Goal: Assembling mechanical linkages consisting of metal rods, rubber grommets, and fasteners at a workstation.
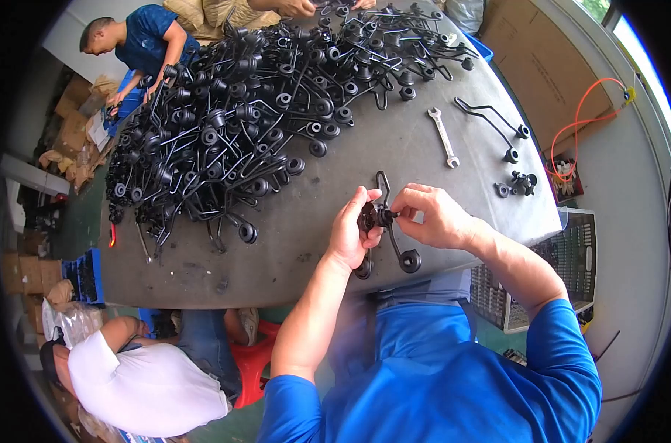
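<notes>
Near the table's front edge, my left hand (352,230) is closed around a black bent-rod bracket with rubber bushings (386,216). Its looped end points away from me, and a round bushing hangs low on the near side. From the right, my right hand (433,215) pinches a small black piece at the bracket's middle; the fingers partly hide it. Beyond my hands lies a silver open-ended wrench (444,139). To its right rests another bent-rod bracket (490,114). A black ring (502,190) and a small cluster of black parts (525,183) sit at the right edge.
A large heap of similar black brackets (239,122) covers the table's left and far side. A grey plastic crate (588,258) stands at the right below the table. One co-worker in white sits by a red stool (253,362); another stands at far left. An orange cable (577,122) hangs right.
</notes>
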A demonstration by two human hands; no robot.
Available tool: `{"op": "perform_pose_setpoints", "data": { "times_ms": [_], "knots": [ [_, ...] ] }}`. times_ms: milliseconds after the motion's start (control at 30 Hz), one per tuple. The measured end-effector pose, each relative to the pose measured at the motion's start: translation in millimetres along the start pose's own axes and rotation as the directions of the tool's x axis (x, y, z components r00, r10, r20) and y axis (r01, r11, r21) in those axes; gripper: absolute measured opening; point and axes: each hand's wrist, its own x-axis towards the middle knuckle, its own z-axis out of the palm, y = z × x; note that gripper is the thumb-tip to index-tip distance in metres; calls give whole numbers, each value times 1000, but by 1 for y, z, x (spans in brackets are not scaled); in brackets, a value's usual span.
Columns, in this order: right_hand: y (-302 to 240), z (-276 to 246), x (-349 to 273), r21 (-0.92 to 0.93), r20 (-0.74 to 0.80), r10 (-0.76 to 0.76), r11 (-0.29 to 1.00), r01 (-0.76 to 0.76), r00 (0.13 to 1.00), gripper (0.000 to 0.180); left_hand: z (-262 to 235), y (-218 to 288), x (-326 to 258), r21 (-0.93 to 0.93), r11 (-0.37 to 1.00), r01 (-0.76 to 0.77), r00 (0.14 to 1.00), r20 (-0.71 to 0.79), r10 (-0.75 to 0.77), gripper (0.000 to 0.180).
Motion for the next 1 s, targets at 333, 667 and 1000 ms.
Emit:
{"op": "perform_pose_setpoints", "data": {
  "times_ms": [333, 667, 1000],
  "knots": [
    [3, -3, -5, 241, 28, 129, 962, -131, 991, 15, 1, -4, -1, 51, 999, 2, 1000, 13, -3, 46],
    [8, 7, -7, 98, -50, -9, 995, 14, 999, 12, 9, -1, -4, 29, 999, 15, 999, -40, -14, 43],
    [0, 3, -10, 211, 133, 486, 837, -504, 863, 37, 14, -6, -5, 103, 994, -37, 996, -71, 45, 40]
  ]
}}
